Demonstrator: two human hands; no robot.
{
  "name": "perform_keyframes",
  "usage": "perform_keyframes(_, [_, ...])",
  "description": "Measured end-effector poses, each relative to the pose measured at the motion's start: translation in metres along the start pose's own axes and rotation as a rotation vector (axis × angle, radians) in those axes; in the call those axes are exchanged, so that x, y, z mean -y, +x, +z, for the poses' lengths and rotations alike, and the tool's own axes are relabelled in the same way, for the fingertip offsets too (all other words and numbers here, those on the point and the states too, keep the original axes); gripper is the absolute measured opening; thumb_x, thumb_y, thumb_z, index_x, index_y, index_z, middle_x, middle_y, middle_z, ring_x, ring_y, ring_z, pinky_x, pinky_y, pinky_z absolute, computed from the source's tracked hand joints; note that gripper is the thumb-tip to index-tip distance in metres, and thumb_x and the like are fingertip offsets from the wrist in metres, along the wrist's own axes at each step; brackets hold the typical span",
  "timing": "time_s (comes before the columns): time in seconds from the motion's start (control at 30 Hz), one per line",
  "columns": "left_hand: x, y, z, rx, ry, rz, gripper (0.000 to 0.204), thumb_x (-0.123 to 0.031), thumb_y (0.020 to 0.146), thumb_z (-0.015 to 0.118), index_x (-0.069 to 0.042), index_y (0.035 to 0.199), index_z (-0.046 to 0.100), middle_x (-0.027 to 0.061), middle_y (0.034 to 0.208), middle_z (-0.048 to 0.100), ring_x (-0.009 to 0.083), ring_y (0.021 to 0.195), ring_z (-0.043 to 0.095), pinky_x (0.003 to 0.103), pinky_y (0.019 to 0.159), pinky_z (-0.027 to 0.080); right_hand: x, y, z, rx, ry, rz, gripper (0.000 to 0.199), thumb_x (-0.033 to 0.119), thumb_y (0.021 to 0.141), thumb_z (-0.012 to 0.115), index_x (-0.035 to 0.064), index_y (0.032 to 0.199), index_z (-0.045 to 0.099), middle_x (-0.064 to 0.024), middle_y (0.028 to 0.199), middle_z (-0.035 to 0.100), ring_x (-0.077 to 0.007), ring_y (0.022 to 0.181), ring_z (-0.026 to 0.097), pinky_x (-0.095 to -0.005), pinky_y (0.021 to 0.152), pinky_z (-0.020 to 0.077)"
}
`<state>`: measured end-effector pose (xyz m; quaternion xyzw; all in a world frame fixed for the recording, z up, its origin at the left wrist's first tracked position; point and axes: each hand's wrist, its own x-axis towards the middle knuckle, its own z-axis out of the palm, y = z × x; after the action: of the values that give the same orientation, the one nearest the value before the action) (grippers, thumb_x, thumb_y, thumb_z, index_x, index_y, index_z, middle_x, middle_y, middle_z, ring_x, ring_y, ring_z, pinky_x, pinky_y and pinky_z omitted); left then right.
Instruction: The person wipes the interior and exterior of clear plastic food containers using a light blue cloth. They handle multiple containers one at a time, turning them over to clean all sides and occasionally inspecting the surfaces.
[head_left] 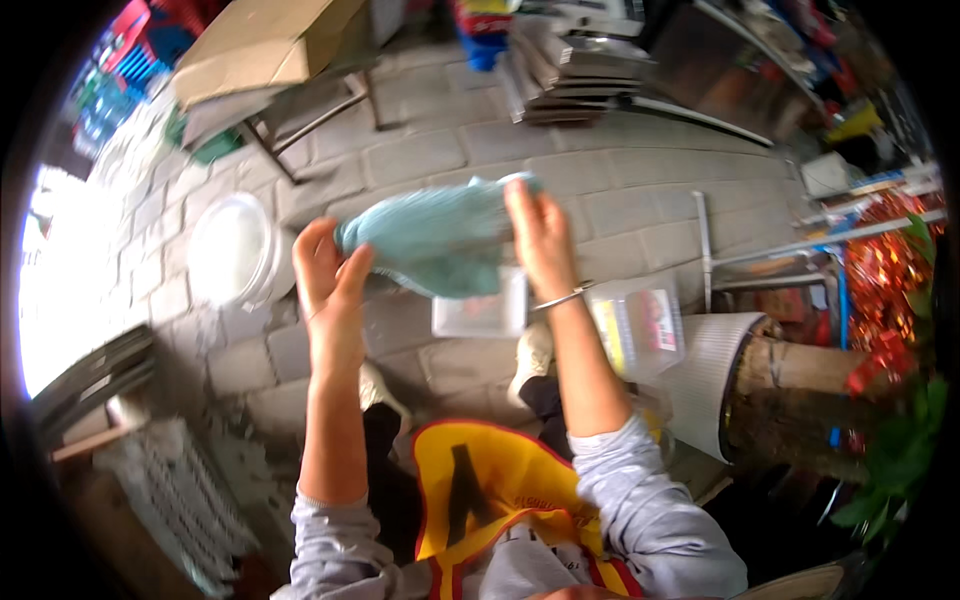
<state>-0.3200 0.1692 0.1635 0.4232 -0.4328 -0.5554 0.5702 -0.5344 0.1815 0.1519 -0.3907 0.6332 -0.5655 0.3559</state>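
A light blue-green cloth [430, 235] is stretched sideways between my two hands, in front of me above the paving. My left hand [330, 270] pinches its left end, thumb and fingers closed on the fabric. At the other end my right hand [540, 235], with a bracelet at the wrist, grips the upper right corner. The cloth sags between them, its lower edge hanging free and slightly blurred. Below and behind it, a shallow clear plastic tray [470, 316] lies on the ground, partly covered by the cloth. A round whitish plastic tub [232, 250] stands left of my left hand.
A clear plastic box [640, 325] sits right of my feet, beside a ribbed pale cylinder [705, 380]. Stacked metal trays [580, 75] and a cardboard box [265, 50] on a stand lie farther off. Red tinsel [890, 265] and metal frames crowd the right.
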Motion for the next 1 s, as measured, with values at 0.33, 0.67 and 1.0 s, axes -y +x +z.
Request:
perform_keyframes(0.33, [-0.018,0.008,-0.039,0.485,0.814,0.311,0.009,-0.009,0.079,0.064,0.0,0.083,0.064,0.013,0.118,0.051,0.0282,0.108,0.049,0.039,0.093,0.04,0.01,-0.003,-0.013,0.107,0.028,-0.306,0.021,0.023,0.094,0.057,0.0018,0.093,0.06,0.0062,0.071,0.051,-0.0031,0.063,0.041,-0.0205,0.055,0.0359])
perform_keyframes(0.67, [0.03,-0.03,0.001,0.404,-0.823,-0.467,0.038,-0.027,0.096,0.044,-0.001,0.121,0.053,0.0111,0.115,0.059,0.0229,0.099,0.059,0.037,0.089,0.049,-0.036,0.014,-0.027,0.138,-0.451,-0.06,0.032,0.035,0.089,0.058,0.003,0.092,0.061,-0.0076,0.081,0.065,-0.0183,0.071,0.06,-0.0315,0.067,0.0482])
perform_keyframes(1.0, [-0.021,0.001,-0.052,0.141,-0.79,-0.037,0.037,-0.021,0.085,0.066,-0.003,0.116,0.053,0.0068,0.109,0.061,0.0145,0.098,0.058,0.029,0.089,0.048,-0.278,-0.001,-0.062,0.133,-0.781,0.562,0.052,0.04,0.071,0.075,0.0008,0.102,0.064,-0.0173,0.105,0.066,-0.0304,0.094,0.063,-0.0409,0.081,0.0485])
